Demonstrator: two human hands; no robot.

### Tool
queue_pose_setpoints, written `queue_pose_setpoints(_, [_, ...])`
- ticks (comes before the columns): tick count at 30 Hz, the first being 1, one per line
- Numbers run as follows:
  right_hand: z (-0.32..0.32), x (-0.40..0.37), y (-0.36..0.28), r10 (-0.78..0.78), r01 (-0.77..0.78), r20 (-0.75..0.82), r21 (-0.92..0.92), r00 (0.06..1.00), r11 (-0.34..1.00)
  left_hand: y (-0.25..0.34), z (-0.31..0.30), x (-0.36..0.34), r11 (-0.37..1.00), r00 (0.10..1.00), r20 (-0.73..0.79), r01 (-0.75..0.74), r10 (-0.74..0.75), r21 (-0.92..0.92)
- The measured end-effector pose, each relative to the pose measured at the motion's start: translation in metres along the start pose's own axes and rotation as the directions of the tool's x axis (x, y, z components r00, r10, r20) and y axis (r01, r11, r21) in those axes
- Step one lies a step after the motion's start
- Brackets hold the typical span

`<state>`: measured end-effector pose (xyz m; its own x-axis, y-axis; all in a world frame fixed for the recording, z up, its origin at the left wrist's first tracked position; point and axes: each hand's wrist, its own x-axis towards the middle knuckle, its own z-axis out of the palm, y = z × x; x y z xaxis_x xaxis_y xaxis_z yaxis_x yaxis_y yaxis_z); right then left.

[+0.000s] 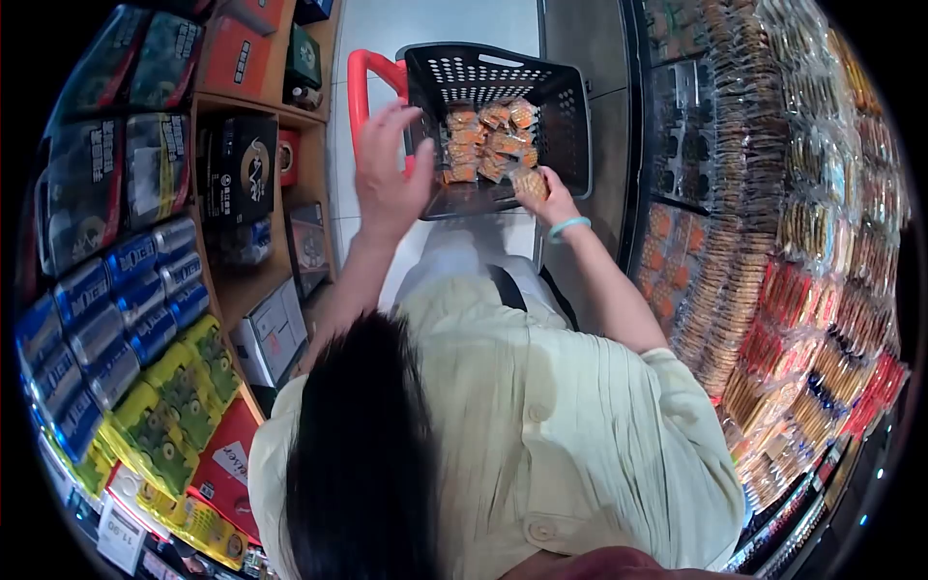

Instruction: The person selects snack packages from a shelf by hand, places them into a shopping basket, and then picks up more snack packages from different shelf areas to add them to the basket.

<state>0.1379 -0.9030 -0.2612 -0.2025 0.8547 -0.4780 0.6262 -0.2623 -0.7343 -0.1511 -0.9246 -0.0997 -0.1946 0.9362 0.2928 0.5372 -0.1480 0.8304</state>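
Biscuit packet: it sits in the right hand, whose fingers are closed around it, just at the near edge of the black basket. A turquoise bracelet circles that wrist. Inside the basket lies a pile of similar packets, heaped toward the middle and the far wall. The left hand is empty, fingers spread apart, raised beside the basket's near left corner and close to its red handle; whether it touches the handle I cannot tell.

To the left stand shelves with blue tins and yellow-green boxes. To the right a rack of wrapped biscuits runs down the aisle.

By the look of it, the step in hand is putting the biscuit packet in with the rest: it is over the rim but not yet down on the pile. The next move would call for carrying it a little further in over the heap and opening the fingers only there, so that it does not slide off the near edge, with the left hand free to steady the handle.
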Motion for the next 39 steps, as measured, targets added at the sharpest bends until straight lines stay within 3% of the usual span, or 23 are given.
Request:
queue_pose_setpoints(2, [0.002, 0.032, 0.017, 0.146, -0.147, 0.017, 0.016, 0.989, 0.989, -0.012, -0.017, 0.019, 0.926, 0.986, -0.112, -0.077, 0.127, 0.369])
queue_pose_setpoints(3, [0.005, 0.044, 0.022, 0.211, -0.211, -0.019, -0.012, 0.977, 0.977, -0.020, -0.019, 0.024, 0.925, 0.986, -0.105, -0.081, 0.129, 0.371])
queue_pose_setpoints(5, [0.012, 0.068, 0.036, 0.166, -0.172, -0.044, -0.179, 0.985, 0.969, -0.036, -0.023, 0.030, 0.819, 0.997, -0.079, 0.048, -0.003, 0.571])
queue_pose_setpoints(6, [0.016, 0.080, 0.040, 0.169, -0.174, -0.044, -0.169, 0.985, 0.970, -0.048, -0.022, 0.030, 0.733, 0.998, -0.029, 0.062, -0.058, 0.678])
queue_pose_setpoints(7, [0.021, 0.092, 0.042, 0.180, -0.174, 0.001, -0.250, 0.984, 0.952, -0.053, -0.021, 0.034, 0.730, 0.998, -0.022, 0.052, -0.051, 0.682])
queue_pose_setpoints(8, [0.028, 0.103, 0.046, 0.198, -0.173, 0.044, -0.328, 0.979, 0.929, -0.055, -0.018, 0.036, 0.863, 0.978, 0.001, 0.184, -0.209, 0.471])
queue_pose_setpoints(9, [0.038, 0.113, 0.054, 0.207, -0.183, 0.041, -0.319, 0.978, 0.930, -0.057, -0.016, 0.037, 0.914, 0.932, 0.067, 0.333, -0.357, 0.234])
queue_pose_setpoints(10, [0.048, 0.122, 0.061, 0.172, -0.132, 0.077, -0.374, 0.982, 0.918, -0.059, -0.015, 0.034, 0.873, 0.869, 0.109, 0.468, -0.483, 0.138])
queue_pose_setpoints(12, [0.068, 0.148, 0.076, 0.158, -0.066, 0.168, -0.454, 0.973, 0.888, -0.061, -0.008, 0.032, 0.887, 0.885, 0.069, 0.461, -0.460, -0.004])
queue_pose_setpoints(15, [0.108, 0.191, 0.098, 0.225, -0.049, 0.240, -0.573, 0.944, 0.818, -0.067, 0.003, 0.030, 0.892, 0.893, -0.010, 0.450, -0.451, -0.044])
queue_pose_setpoints(16, [0.118, 0.206, 0.097, 0.251, -0.050, 0.266, -0.588, 0.931, 0.808, -0.062, 0.005, 0.031, 0.836, 0.837, -0.023, 0.544, -0.547, -0.078])
queue_pose_setpoints(17, [0.128, 0.218, 0.099, 0.282, -0.055, 0.290, -0.601, 0.915, 0.797, -0.064, 0.010, 0.030, 0.834, 0.834, -0.070, 0.537, -0.548, -0.125])
queue_pose_setpoints(19, [0.157, 0.247, 0.125, 0.215, -0.027, 0.282, -0.549, 0.935, 0.836, -0.067, 0.022, 0.029, 0.827, 0.806, -0.195, 0.559, -0.559, -0.060])
queue_pose_setpoints(20, [0.171, 0.261, 0.138, 0.187, -0.018, 0.257, -0.544, 0.948, 0.839, -0.068, 0.023, 0.030, 0.849, 0.837, -0.166, 0.528, -0.521, -0.001])
queue_pose_setpoints(21, [0.186, 0.272, 0.151, 0.159, -0.009, 0.233, -0.540, 0.959, 0.842, -0.073, 0.030, 0.021, 0.849, 0.824, -0.261, 0.528, -0.503, 0.029])
queue_pose_setpoints(22, [0.196, 0.285, 0.154, 0.177, -0.026, 0.233, -0.537, 0.956, 0.843, -0.064, 0.036, 0.027, 0.771, 0.771, -0.302, 0.619, -0.561, 0.147])
queue_pose_setpoints(23, [0.204, 0.297, 0.157, 0.189, 0.001, 0.278, -0.566, 0.942, 0.824, -0.073, 0.032, 0.021, 0.785, 0.822, -0.288, 0.562, -0.492, 0.262])
queue_pose_setpoints(25, [0.224, 0.311, 0.171, 0.213, 0.027, 0.334, -0.589, 0.918, 0.807, -0.082, 0.032, 0.019, 0.827, 0.827, -0.281, 0.540, -0.488, 0.155])
queue_pose_setpoints(32, [0.266, 0.324, 0.215, 0.004, 0.150, 0.221, -0.675, 0.975, 0.723, -0.090, 0.034, 0.014, 0.859, 0.841, -0.272, 0.505, -0.468, 0.082])
queue_pose_setpoints(35, [0.254, 0.314, 0.206, 0.058, 0.147, 0.269, -0.678, 0.961, 0.720, -0.085, 0.031, 0.015, 0.865, 0.840, -0.269, 0.500, -0.472, 0.043])
queue_pose_setpoints(37, [0.252, 0.299, 0.209, 0.018, 0.252, 0.341, -0.728, 0.940, 0.637, -0.082, 0.031, 0.016, 0.877, 0.845, -0.250, 0.480, -0.472, -0.032])
queue_pose_setpoints(38, [0.243, 0.293, 0.197, 0.102, 0.326, 0.454, -0.762, 0.885, 0.560, -0.078, 0.029, 0.015, 0.824, 0.795, -0.290, 0.566, -0.533, 0.039])
queue_pose_setpoints(39, [0.244, 0.288, 0.202, 0.093, 0.326, 0.449, -0.762, 0.889, 0.559, -0.081, 0.030, 0.014, 0.829, 0.800, -0.293, 0.557, -0.524, 0.039])
